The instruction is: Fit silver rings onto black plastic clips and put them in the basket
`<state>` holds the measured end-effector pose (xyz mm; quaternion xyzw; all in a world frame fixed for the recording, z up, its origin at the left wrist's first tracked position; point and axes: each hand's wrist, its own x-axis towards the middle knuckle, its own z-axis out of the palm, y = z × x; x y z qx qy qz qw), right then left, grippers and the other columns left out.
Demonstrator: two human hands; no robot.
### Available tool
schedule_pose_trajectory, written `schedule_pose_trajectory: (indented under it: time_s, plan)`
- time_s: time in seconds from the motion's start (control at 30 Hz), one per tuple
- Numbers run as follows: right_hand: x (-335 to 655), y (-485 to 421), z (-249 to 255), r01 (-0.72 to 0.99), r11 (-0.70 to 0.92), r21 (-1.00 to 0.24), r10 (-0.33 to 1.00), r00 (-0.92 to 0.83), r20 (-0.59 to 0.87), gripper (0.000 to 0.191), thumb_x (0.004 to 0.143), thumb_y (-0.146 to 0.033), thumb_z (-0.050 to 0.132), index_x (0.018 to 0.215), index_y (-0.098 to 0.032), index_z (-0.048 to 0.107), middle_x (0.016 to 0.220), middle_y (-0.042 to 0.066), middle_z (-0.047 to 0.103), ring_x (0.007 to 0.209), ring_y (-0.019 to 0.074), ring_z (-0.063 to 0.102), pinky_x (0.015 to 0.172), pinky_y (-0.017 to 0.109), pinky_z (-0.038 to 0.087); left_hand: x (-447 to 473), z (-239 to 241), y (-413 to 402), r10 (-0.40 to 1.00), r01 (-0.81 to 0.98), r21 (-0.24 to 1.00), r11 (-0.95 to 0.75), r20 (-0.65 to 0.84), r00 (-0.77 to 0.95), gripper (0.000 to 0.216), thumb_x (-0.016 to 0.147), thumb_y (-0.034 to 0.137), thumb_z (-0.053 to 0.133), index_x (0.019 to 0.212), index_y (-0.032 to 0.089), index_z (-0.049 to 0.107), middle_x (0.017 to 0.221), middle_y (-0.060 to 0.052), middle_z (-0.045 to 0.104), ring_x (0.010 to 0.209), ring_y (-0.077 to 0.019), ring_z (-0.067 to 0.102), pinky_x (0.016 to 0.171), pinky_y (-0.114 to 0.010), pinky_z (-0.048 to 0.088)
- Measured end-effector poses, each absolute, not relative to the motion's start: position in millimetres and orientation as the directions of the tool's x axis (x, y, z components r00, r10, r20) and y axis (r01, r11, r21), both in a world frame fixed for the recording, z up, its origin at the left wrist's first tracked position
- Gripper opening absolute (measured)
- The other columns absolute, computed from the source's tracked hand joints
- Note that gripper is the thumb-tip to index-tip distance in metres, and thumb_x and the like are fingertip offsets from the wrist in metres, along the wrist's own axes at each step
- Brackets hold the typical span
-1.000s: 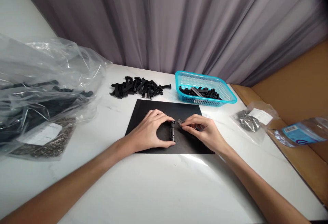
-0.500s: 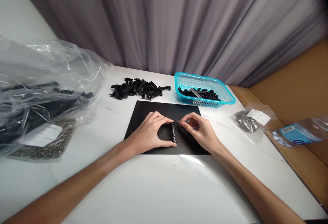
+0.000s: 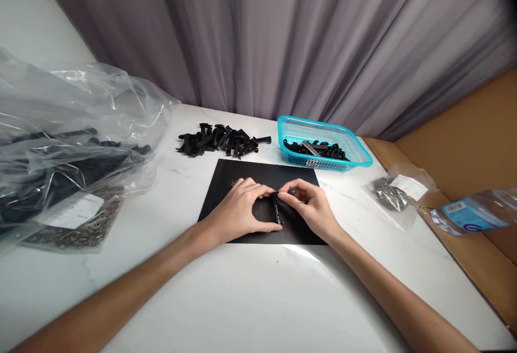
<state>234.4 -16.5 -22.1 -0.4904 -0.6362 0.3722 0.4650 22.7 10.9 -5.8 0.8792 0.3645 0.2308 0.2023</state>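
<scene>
Between the thumb and fingers of my left hand [image 3: 241,206] stands a slim black plastic part [image 3: 277,210], gripped at its far and near ends above a black mat [image 3: 226,173]. My right hand [image 3: 310,202] is pinched at the far end of that part, its fingertips touching or almost touching it. Whatever the pinch holds is too small to name. Small metal pieces [image 3: 233,183] lie on the mat beyond my left hand, and more lie partly hidden behind my right fingers.
Behind the mat lies a heap of black plastic parts [image 3: 222,140]. A blue basket [image 3: 355,162] with similar parts stands right of it. Clear bags [image 3: 133,86] fill the left side. On the right are a bag of metal pieces [image 3: 390,194] and a plastic bottle [image 3: 470,214].
My right hand has moved left from the small metal pieces to the far end of the black plastic part. My left hand keeps its hold, the part now slightly tilted.
</scene>
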Motion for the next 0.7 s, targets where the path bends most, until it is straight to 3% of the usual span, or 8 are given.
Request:
schedule_pose_trajectory:
  time_s: [0.4,0.7]
  plan:
    - [228,-17,-27,0.357,0.315,-0.880,0.947,-0.060,0.315,0.010,0.090,-0.032,0.073,0.088,-0.023,0.075,0.095,0.002,0.065,0.062,0.0127,0.045,0.059,0.029,0.041,24,-7,11,0.719,0.541,0.497,-0.678,0.294,0.630,0.059,0.067,0.055,0.088,0.110,0.020,0.068,0.100,-0.003,0.069,0.097,-0.0261,0.059,0.091,-0.043,0.046]
    - [222,-25,-29,0.591,0.394,-0.704,0.896,-0.077,0.437,0.006,0.098,-0.026,0.060,0.094,-0.023,0.063,0.098,0.002,0.065,0.067,0.0140,0.053,0.063,0.030,0.044,24,-9,12,0.727,0.542,0.507,-0.670,0.302,0.617,0.058,0.066,0.054,0.088,0.110,0.022,0.069,0.101,-0.004,0.070,0.098,-0.0270,0.060,0.091,-0.043,0.046]
